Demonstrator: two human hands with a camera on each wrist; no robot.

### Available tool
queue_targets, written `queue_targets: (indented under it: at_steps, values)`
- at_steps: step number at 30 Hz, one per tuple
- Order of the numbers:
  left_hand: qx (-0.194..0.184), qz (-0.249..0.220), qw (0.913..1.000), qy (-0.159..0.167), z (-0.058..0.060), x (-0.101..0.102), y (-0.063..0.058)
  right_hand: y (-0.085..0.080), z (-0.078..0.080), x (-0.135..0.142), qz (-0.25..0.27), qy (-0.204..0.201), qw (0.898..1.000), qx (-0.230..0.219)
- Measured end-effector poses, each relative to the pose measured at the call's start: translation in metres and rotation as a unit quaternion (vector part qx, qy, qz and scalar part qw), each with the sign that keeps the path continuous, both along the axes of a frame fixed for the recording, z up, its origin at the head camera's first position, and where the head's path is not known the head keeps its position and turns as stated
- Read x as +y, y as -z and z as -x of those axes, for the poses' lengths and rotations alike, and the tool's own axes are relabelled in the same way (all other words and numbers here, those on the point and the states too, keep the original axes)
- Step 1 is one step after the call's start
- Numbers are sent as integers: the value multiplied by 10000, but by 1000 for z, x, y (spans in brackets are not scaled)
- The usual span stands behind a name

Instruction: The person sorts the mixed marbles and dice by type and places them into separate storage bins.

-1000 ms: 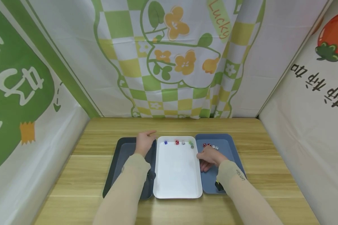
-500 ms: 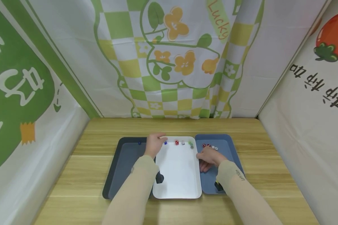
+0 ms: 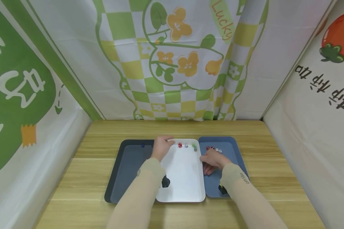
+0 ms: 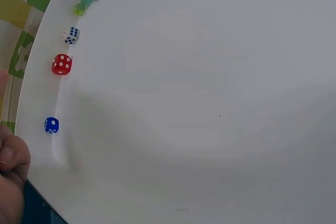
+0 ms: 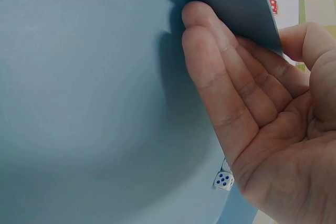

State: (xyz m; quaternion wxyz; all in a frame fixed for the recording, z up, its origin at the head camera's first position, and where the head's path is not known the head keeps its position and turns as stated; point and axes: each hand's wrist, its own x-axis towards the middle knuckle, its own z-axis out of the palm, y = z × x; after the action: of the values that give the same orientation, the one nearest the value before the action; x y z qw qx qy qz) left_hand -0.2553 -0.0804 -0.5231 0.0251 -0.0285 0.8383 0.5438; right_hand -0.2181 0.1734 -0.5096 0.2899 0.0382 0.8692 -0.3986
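Note:
My left hand hovers over the far left corner of the white tray, holding nothing. Just beyond its fingertips in the left wrist view sits a blue die; the hand hides it in the head view. Along the same far edge lie a red die, a white die and a cluster of small green and clear beads. With fingers inside and thumb outside, my right hand pinches the side wall of the blue-grey tray. That tray holds red dice and white dice at its far end.
A dark grey tray stands to the left of the white one, with a dark blue die at its far end. All three trays stand side by side on a wooden table. Behind hangs a checkered curtain.
My left hand has moved right, from the dark grey tray to the white tray, uncovering a blue die in the dark one. My right hand keeps its place.

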Motion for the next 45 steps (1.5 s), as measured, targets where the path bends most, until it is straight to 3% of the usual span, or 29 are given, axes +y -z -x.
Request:
queue_targets:
  at_steps: [14, 24, 45]
  values:
    - [-84, 78, 9996, 250, -6, 35, 11, 1, 0, 1, 99, -30, 9999, -38]
    - [-263, -223, 9984, 442, -10, 46, 22, 3, 1, 1, 98, -58, 9999, -38]
    - [-270, 305, 9969, 669, -9, 64, 37, 2, 1, 2, 97, -131, 9999, -3]
